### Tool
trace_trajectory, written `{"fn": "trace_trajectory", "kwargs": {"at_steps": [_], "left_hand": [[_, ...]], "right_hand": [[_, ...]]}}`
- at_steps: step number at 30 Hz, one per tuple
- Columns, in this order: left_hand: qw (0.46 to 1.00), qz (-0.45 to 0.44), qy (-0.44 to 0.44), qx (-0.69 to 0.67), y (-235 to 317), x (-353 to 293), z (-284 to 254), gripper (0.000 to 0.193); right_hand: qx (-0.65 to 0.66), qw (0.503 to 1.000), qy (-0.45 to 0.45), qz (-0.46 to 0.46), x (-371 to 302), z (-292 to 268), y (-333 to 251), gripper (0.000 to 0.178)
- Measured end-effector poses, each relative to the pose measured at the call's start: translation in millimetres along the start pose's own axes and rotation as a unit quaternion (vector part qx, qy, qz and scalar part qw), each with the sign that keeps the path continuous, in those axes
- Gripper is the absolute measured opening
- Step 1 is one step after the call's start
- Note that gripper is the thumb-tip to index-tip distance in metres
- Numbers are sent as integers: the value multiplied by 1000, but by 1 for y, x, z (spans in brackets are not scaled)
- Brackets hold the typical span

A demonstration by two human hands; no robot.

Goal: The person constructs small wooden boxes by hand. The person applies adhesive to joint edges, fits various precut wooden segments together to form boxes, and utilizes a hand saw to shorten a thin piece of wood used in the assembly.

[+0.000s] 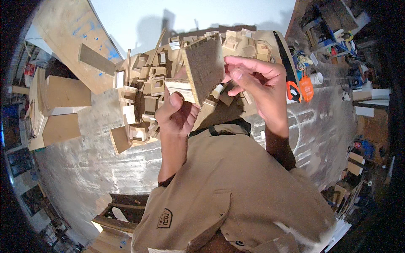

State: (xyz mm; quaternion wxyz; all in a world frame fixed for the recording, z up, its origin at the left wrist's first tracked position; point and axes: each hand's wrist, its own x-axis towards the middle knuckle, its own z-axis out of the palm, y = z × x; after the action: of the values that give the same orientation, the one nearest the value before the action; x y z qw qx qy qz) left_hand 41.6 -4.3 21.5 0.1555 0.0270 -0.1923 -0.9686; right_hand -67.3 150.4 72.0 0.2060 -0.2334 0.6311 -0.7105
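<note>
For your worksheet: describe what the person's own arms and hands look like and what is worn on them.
Both hands, the left hand and the right hand, are bare: no gloves, rings or watch show. The forearms are bare too. Dark sleeve cuffs sit high up, under a tan work garment with a chest pocket.

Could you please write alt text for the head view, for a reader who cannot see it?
A person's left hand and right hand hold up a rough particleboard offcut above a heap of small wood offcuts on a dusty concrete floor. A black handsaw with an orange handle lies to the right of the heap.
</note>
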Motion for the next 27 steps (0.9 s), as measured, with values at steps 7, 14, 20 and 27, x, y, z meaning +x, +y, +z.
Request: {"fn": "trace_trajectory", "kwargs": {"at_steps": [7, 14, 20, 27], "left_hand": [[999, -30, -24, -17, -3, 1, -12, 89], [998, -5, -33, 53, -4, 7, 9, 84], [994, 9, -26, 102, -6, 8, 15, 82], [991, 21, -15, 135, -6, 11, 16, 79]], "right_hand": [[-69, 994, 25, -87, -10, 9, -12, 48], [-128, 981, 34, -140, -12, 15, -14, 67], [-119, 982, 45, -138, -11, 14, -10, 68], [-106, 985, 44, -126, -8, 13, -9, 69]]}}
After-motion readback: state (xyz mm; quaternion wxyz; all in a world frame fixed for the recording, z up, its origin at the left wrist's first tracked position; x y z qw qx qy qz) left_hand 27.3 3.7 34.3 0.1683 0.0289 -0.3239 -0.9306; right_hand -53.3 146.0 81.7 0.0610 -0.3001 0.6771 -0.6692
